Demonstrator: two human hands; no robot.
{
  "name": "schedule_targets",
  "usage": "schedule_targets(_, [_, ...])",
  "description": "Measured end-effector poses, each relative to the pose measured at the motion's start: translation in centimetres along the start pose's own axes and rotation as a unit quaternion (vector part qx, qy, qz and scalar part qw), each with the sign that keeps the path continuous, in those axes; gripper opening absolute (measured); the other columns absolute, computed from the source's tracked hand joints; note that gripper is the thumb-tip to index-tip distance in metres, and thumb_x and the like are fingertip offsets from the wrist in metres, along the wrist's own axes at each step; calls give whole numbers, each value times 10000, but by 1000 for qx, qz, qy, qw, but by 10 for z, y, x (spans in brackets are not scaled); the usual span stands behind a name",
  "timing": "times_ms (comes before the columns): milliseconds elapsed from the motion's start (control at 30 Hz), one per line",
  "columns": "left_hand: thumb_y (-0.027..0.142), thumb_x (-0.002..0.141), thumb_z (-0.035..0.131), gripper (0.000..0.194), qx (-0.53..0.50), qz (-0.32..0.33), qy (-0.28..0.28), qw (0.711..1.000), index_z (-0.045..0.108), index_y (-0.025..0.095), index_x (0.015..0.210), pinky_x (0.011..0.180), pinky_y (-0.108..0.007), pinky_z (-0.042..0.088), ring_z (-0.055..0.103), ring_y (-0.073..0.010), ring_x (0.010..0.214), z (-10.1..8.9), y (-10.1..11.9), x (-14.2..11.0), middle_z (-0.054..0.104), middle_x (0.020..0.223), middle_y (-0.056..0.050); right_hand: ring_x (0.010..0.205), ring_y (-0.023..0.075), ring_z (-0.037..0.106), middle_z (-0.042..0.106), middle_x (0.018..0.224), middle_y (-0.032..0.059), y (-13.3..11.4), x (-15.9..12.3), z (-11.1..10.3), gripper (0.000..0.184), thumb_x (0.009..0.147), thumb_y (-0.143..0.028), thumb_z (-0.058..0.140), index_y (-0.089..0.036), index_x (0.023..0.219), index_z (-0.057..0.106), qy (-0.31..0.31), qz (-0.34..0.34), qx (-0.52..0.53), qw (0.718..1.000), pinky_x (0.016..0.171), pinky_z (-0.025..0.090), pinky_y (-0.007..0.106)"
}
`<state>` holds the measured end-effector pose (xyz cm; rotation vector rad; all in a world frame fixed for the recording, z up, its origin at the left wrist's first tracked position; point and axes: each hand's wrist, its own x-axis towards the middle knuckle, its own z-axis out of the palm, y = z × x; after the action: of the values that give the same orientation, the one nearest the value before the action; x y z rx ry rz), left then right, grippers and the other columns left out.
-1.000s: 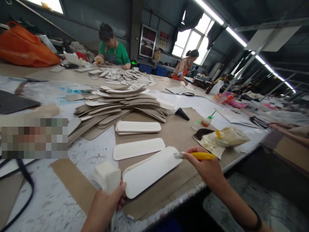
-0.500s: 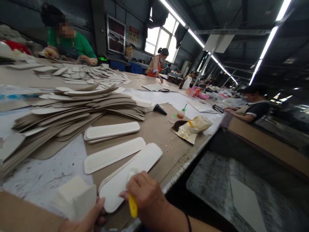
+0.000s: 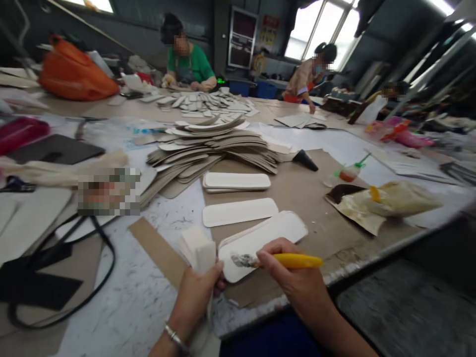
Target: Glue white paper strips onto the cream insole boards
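My right hand [image 3: 290, 272] grips a yellow-handled brush [image 3: 303, 260]. Its whitish, smeared bristles rest on the top white rounded panel [image 3: 273, 233] of a small fanned stack. My left hand [image 3: 203, 282] is closed around a bundle of off-white strips [image 3: 199, 248], its thumb by the near end of that panel. Beyond lie a single white panel [image 3: 240, 212] and a short stack of similar panels [image 3: 238, 181]. All these panels lie on brown paper [image 3: 297, 191].
A large pile of curved panels [image 3: 211, 148] stands behind. To the right are a glue-smeared bag [image 3: 401, 201], a small bottle [image 3: 349, 172] and a black cone [image 3: 305, 159]. A black strap [image 3: 111, 253] lies left. Two co-workers [image 3: 189, 64] work across the table.
The view has swung left, bringing the orange bag and left table side into sight. My right hand has turned the brush from handle-down to nearly level, with bristles nearer the panel's close end.
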<state>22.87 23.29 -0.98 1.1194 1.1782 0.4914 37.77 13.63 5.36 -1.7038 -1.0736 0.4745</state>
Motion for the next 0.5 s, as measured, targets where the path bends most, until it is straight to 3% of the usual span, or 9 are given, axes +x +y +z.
schedule_targets(67, [497, 562, 638, 376, 0, -7, 14, 1000, 599, 127, 615, 437, -240, 396, 514, -147, 455, 3, 1, -1, 569, 495, -24, 582, 144, 552, 599, 630, -7, 11, 4, 2, 261, 841, -412, 607, -195, 696, 610, -13, 43, 16, 999, 545, 425, 233])
schedule_targets(200, [489, 554, 631, 367, 0, -10, 13, 1000, 602, 126, 602, 440, -238, 399, 518, -148, 454, 5, 3, -5, 581, 505, -39, 611, 149, 550, 585, 645, -7, 25, 7, -8, 260, 839, -398, 601, -198, 672, 601, 15, 12, -35, 999, 600, 417, 249])
schedule_targets(300, [489, 559, 633, 367, 5, -10, 10, 1000, 608, 127, 608, 438, -238, 392, 512, -148, 449, 5, 3, -5, 577, 496, -35, 621, 149, 550, 587, 659, -3, 21, 9, -16, 249, 845, -375, 597, -198, 669, 602, 16, -18, -61, 998, 628, 418, 256])
schedule_targets(500, [493, 596, 663, 358, 16, -15, 7, 1000, 603, 140, 613, 455, -240, 393, 511, -152, 471, 4, 3, -8, 576, 505, -23, 595, 134, 533, 574, 642, -12, 14, 11, -8, 219, 834, -337, 585, -198, 665, 591, -7, 10, -19, 1000, 566, 410, 240])
